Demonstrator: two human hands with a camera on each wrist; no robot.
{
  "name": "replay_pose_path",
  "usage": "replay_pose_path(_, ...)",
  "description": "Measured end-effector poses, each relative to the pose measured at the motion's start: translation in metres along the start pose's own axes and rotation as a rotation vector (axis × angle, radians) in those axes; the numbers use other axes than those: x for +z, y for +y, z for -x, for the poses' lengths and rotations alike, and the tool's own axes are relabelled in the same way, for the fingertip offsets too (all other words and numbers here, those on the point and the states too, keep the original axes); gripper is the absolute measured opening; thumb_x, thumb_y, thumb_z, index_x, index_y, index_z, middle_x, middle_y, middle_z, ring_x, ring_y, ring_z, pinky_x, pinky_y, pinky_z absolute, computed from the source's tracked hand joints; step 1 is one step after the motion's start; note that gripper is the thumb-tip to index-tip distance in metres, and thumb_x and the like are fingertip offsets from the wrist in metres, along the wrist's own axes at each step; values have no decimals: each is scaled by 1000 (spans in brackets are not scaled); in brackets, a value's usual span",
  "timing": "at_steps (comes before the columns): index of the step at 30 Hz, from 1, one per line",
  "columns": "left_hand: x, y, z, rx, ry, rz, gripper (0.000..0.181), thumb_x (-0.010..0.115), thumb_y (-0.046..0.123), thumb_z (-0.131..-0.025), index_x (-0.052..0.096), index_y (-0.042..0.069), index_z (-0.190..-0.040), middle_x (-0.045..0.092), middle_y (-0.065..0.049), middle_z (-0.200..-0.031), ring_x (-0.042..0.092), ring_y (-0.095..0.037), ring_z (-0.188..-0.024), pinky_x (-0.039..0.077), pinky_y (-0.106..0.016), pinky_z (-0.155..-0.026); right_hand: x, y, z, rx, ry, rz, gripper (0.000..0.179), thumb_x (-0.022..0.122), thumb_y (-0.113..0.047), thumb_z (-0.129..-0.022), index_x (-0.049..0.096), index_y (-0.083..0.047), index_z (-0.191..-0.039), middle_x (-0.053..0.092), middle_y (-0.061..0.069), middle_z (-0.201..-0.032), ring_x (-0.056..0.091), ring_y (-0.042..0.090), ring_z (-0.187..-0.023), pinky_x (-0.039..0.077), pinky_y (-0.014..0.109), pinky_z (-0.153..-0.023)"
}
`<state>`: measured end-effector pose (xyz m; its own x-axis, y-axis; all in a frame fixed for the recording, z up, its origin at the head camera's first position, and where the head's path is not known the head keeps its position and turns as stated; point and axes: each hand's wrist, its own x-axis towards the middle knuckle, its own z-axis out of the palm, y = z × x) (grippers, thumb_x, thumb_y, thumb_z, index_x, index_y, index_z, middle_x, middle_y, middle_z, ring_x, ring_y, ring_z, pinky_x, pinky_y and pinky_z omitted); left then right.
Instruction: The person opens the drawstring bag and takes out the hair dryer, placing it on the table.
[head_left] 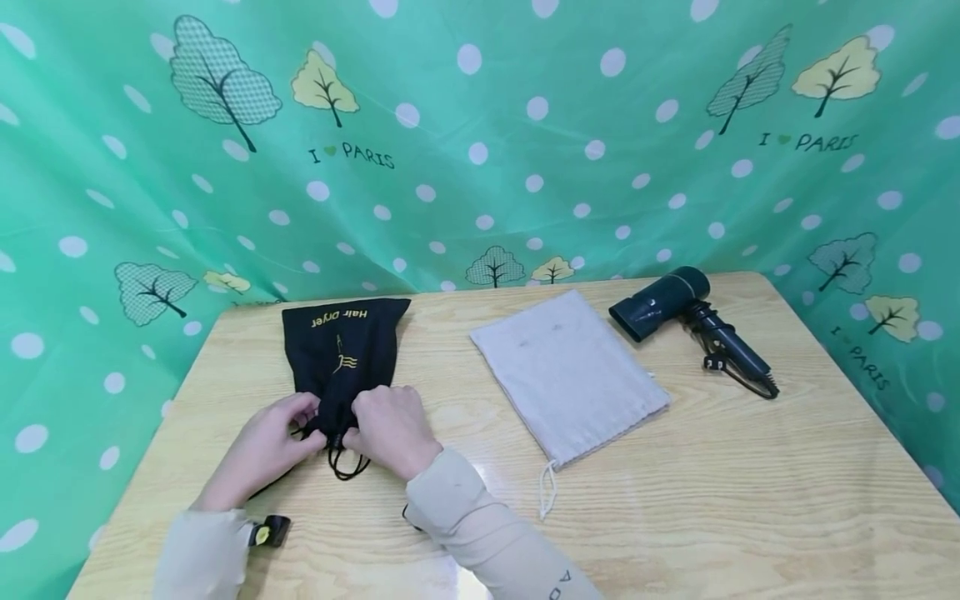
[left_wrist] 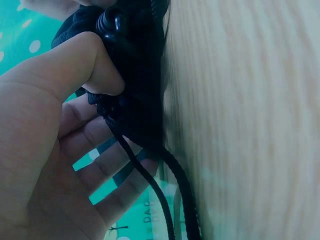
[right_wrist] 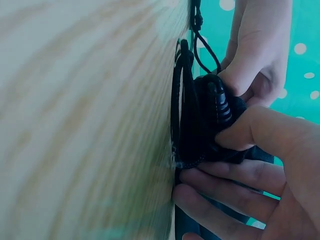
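A black drawstring bag [head_left: 341, 346] with gold "Hair Dryer" lettering lies at the left of the table, its mouth towards me. My left hand [head_left: 273, 442] pinches the left side of that mouth between thumb and fingers. On the other side, my right hand [head_left: 393, 429] grips the cloth edge, thumb inside and fingers beneath. Between the hands, a ribbed black cable end [right_wrist: 220, 102] shows in the opening; the rest of what bulges in the bag is hidden. Black drawcords [left_wrist: 150, 180] hang loose past my left fingers.
A flat grey drawstring bag [head_left: 566, 375] with a white cord lies mid-table. Further right rests a dark green hair dryer [head_left: 663, 300], its cable wound about the handle. A green polka-dot curtain [head_left: 480, 167] stands behind the wooden table [head_left: 712, 500].
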<state>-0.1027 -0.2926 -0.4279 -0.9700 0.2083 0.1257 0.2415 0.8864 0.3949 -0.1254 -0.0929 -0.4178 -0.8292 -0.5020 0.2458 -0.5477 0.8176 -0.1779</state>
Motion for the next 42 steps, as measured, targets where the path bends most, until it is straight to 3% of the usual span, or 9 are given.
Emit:
replay_pose_path(6, -5, -1, 0, -27, -22, 19, 23, 71, 8, -73, 59, 20, -90, 57, 2, -81, 50, -15, -73, 41, -28, -64, -2, 1, 0, 15, -6, 0, 33, 76, -37, -74, 52, -25, -54, 58, -10, -56, 59, 12, -56, 40, 28, -49)
replay_pose_path(14, -13, -4, 3, -68, -49, 35, 25, 72, 9, -73, 59, 22, -89, 60, 3, -84, 53, -16, -77, 43, -29, -67, -6, 8, 0, 15, -49, -97, 39, 75, -31, -75, 44, -22, -51, 44, -10, -47, 50, 10, -50, 32, 26, -43)
replay_pose_path(25, -16, -6, 4, -31, -66, 66, 29, 77, 9, -78, 62, 15, -102, 65, 1, -96, 60, -18, -90, 52, -41, -80, -10, 6, -1, -2, -129, -93, 34, 76, -45, -83, 55, -23, -67, 55, -11, -59, 55, 8, -55, 35, 26, -44)
replay_pose_path(33, -14, -4, 3, -22, -64, 69, 26, 74, 6, -80, 62, 12, -102, 65, -2, -98, 61, -22, -93, 52, -44, -82, -10, 8, -2, -34, -90, -128, 27, 76, -32, -81, 57, -22, -66, 55, -9, -58, 55, 10, -55, 36, 26, -44)
replay_pose_path(42, -13, -8, 4, -3, -47, 86, 27, 73, 1, -79, 63, 15, -100, 64, 0, -97, 60, -22, -92, 52, -42, -80, -10, 15, -2, -48, -121, -163, 35, 74, -26, -79, 43, -22, -62, 34, -10, -54, 45, 8, -52, 31, 25, -42)
